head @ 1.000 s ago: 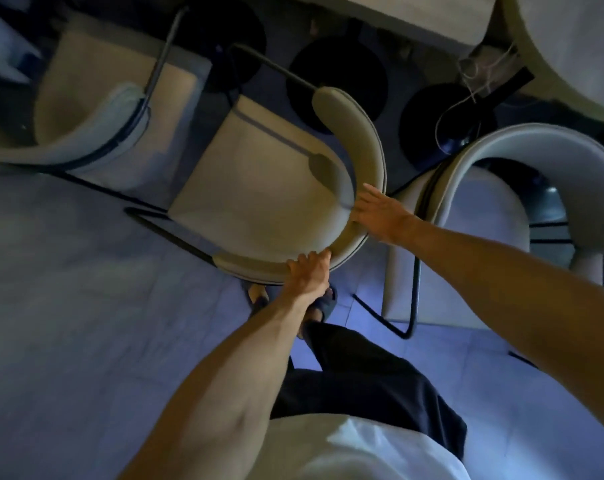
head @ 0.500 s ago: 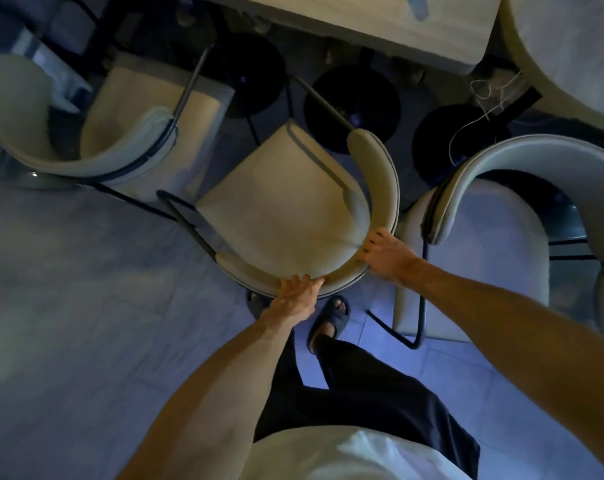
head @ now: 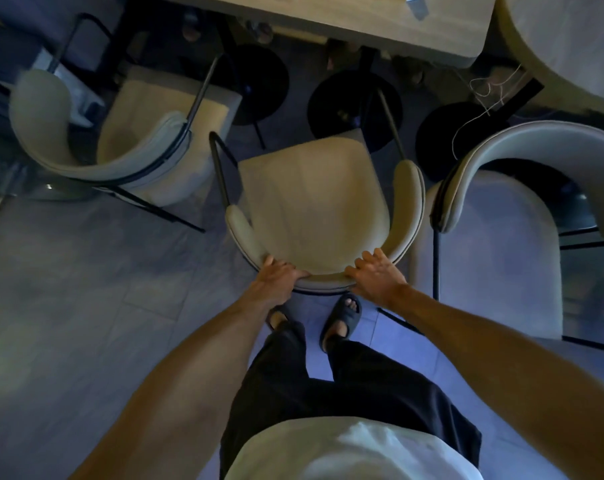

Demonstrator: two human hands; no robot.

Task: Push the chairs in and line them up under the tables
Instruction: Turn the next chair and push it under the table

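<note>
Left hand [head: 279, 276] grips, right hand [head: 377, 276] presses middle chair [head: 311, 202] of three

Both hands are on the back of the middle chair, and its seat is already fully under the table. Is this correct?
Not quite. The left hand and right hand are on the back of the middle chair, but the head view shows its whole seat short of the table.

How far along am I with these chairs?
Nothing looks finished. In hand: left hand grips and right hand presses the middle chair, squared to the wooden table but not under it. Left: push it in, then the angled left chair and right chair.
</note>
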